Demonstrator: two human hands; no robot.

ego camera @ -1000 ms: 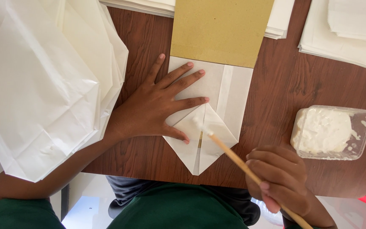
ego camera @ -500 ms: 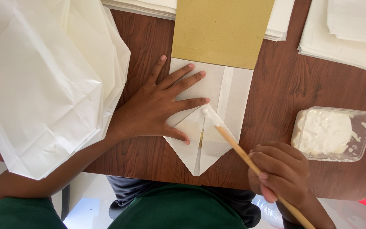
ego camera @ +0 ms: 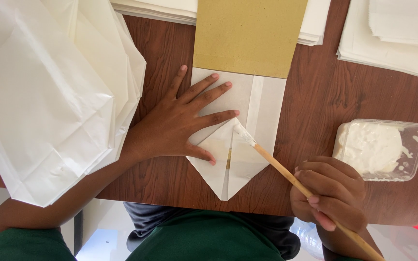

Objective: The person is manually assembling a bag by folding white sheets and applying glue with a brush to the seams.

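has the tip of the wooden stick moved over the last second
Yes. The stick's tip has slid up the folded white paper, away from the person and toward the brown cardboard; the right hand holds it.

A single head-worn camera looks almost straight down, from close above, onto the brown table (ego camera: 325,96), with the wearer's lap along the bottom edge of the view.

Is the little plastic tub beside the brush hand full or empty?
Partly full. The clear tub holds a mound of white paste on its left side, while bare bottom shows at the right. No lid on it.
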